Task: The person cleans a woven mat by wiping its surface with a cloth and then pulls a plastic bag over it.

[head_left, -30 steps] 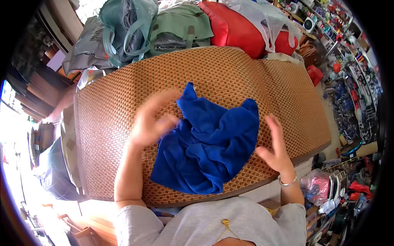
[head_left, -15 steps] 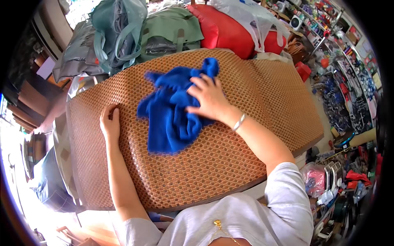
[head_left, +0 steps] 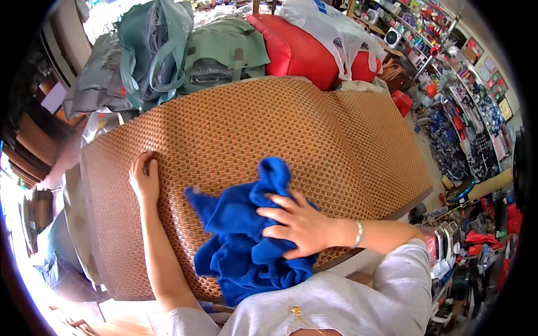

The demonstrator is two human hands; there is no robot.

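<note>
A bunched blue cloth (head_left: 235, 224) lies on the woven brown mat (head_left: 246, 123), its lower end reaching the near edge by my shirt. My right hand (head_left: 300, 224) presses on the cloth's right side with fingers spread apart; the palm side is hidden. On the left part of the mat, my left hand (head_left: 144, 176) rests with its fingers loosely bent and a gap at the thumb, holding nothing. The mat's surface bulges in a ridge beside that hand.
Behind the mat stand a grey-green bag (head_left: 154, 56), a green bag (head_left: 227, 50) and a red bag (head_left: 297, 50) partly under a clear plastic bag (head_left: 336, 28). Shelves full of small goods (head_left: 459, 101) line the right side.
My right hand has moved toward my body, and the blue cloth has come along, bunching more. My left hand stays at nearly the same spot on the mat.
</note>
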